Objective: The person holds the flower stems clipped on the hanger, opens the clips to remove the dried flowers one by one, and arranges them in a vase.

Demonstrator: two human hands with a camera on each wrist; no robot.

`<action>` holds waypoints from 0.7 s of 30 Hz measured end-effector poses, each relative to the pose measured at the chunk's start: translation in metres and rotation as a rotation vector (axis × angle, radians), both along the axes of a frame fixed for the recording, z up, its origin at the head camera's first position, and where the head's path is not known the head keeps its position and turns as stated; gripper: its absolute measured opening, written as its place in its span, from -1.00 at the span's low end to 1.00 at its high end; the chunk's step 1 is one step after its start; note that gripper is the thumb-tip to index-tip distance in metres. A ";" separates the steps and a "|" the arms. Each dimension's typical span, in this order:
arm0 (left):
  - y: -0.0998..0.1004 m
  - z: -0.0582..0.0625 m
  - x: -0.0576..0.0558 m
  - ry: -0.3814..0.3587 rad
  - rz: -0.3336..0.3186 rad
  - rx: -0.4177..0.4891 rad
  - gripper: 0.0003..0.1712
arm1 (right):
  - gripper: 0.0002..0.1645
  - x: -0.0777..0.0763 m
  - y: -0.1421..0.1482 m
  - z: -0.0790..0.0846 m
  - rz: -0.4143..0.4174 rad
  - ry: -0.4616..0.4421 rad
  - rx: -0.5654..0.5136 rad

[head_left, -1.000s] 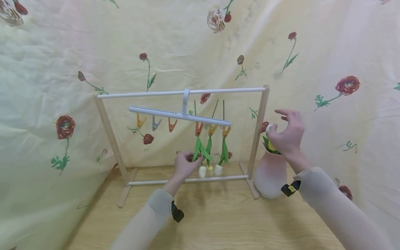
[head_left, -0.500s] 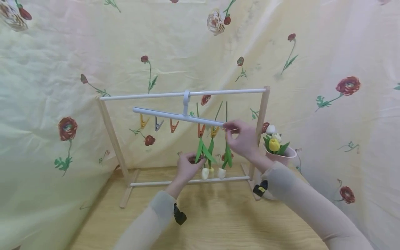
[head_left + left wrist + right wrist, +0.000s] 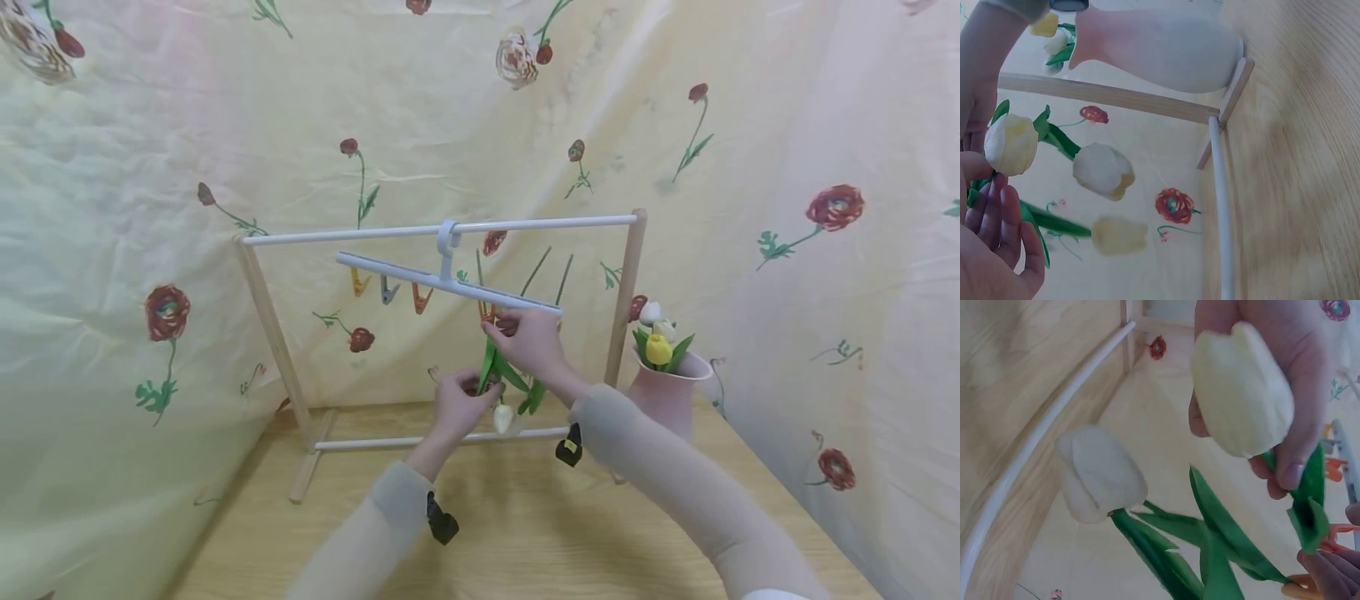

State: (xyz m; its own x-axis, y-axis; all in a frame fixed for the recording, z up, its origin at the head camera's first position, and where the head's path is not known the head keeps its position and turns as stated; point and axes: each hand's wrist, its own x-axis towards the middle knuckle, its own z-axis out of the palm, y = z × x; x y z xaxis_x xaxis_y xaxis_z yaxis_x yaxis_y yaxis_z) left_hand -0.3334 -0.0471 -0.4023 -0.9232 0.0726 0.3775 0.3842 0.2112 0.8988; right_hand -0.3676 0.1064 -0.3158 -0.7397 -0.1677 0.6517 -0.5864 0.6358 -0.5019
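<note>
Upside down from a pale blue clip hanger (image 3: 408,272) hang several artificial tulips, stems up. My left hand (image 3: 459,404) pinches the stem of the leftmost one, a white tulip (image 3: 503,418), just by its flower head. Higher up, my right hand (image 3: 538,343) grips the orange clip (image 3: 487,312) that holds this stem, thumb and fingers at its lower end. Behind it hang another white tulip (image 3: 1104,170) and a pale yellow tulip (image 3: 1119,235); their clips are largely hidden by the right hand in the head view.
The hanger hooks over the top bar (image 3: 330,235) of a wooden-legged rack and tilts down to the right. Yellow (image 3: 360,283), grey (image 3: 388,290) and orange clips on its left hold nothing. A pink-white vase (image 3: 663,398) with tulips (image 3: 659,350) stands right of the rack.
My right hand has moved left from beside the vase, past the hanger's right end, to the leftmost tulip's clip. My left hand stays on that tulip's stem. The hanger has swung slightly.
</note>
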 end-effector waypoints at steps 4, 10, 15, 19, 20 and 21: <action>0.003 0.000 0.002 0.022 0.007 0.012 -0.83 | -0.59 -0.008 -0.003 -0.001 -0.058 0.044 -0.013; 0.008 0.002 0.007 0.049 -0.009 0.002 -0.81 | -0.57 -0.021 -0.005 -0.002 -0.131 0.078 -0.124; 0.009 0.005 0.010 0.044 0.003 0.006 -0.82 | -0.59 -0.022 -0.009 0.000 -0.128 0.117 -0.136; 0.008 0.005 0.011 0.047 0.010 0.012 -0.82 | -0.64 -0.021 -0.012 0.001 -0.124 0.113 -0.129; 0.007 0.004 0.011 0.049 0.013 0.010 -0.83 | -0.65 -0.021 -0.012 0.001 -0.122 0.114 -0.129; 0.007 0.005 0.011 0.051 0.015 0.008 -0.85 | -0.66 -0.021 -0.013 0.001 -0.120 0.112 -0.130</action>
